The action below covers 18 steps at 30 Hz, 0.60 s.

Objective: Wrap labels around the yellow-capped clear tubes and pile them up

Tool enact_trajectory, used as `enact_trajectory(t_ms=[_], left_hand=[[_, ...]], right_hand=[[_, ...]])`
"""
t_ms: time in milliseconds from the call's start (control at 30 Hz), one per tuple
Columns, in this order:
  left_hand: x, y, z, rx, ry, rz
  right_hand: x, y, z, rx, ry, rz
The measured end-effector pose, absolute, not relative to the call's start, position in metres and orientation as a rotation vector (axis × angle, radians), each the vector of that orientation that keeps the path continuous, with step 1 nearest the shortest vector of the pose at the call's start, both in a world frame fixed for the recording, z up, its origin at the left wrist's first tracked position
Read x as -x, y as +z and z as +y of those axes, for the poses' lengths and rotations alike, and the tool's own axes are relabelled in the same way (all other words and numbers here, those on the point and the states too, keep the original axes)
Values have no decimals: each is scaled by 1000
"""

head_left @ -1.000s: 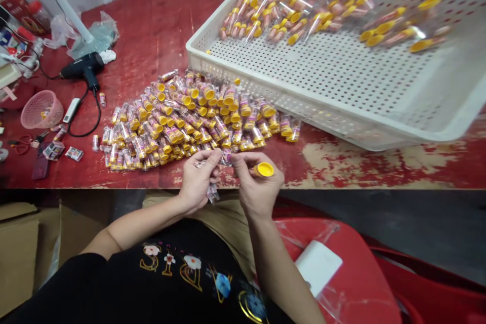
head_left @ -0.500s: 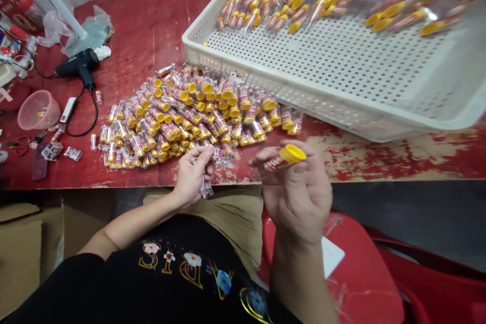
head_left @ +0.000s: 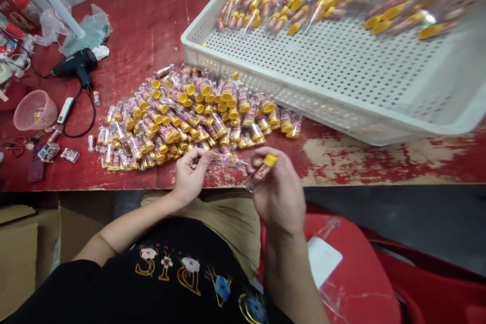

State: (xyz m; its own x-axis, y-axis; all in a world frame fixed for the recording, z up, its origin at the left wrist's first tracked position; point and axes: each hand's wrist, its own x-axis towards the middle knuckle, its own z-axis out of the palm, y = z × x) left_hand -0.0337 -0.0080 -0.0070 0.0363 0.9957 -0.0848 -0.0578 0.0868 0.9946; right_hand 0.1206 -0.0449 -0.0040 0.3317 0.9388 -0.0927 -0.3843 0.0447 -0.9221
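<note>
My right hand (head_left: 281,195) is closed around a small clear tube (head_left: 262,170), its yellow cap pointing up and to the right. The tube's reddish contents show through the wall. My left hand (head_left: 191,174) pinches a thin strip of clear printed plastic wrap (head_left: 230,160), which stretches across to the fingertips of my right hand. Whether the right fingertips grip that strip or only touch it, I cannot tell. Just beyond my left hand lies a large pile of yellow-capped tubes (head_left: 174,116) with purple-and-white labels, on the red table (head_left: 144,35).
A white perforated crate (head_left: 319,66) at the back right holds several yellow-capped tubes. On the left are a black heat gun (head_left: 78,65) with its cord, a pink basket (head_left: 36,111), red-handled scissors (head_left: 15,147) and plastic bags (head_left: 91,30). A red stool (head_left: 353,263) stands below right.
My right hand has moved left and slightly down with the tube, closer to my left hand. The tube has tipped more upright. The plastic strip now stretches between both hands.
</note>
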Motion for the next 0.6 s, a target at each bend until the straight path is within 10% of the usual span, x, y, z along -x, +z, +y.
enact_trajectory(t_ms=[600], left_hand=[[26,5,-8,-912,964,1126]], right_hand=[[-134,3,-56,897,741,-577]])
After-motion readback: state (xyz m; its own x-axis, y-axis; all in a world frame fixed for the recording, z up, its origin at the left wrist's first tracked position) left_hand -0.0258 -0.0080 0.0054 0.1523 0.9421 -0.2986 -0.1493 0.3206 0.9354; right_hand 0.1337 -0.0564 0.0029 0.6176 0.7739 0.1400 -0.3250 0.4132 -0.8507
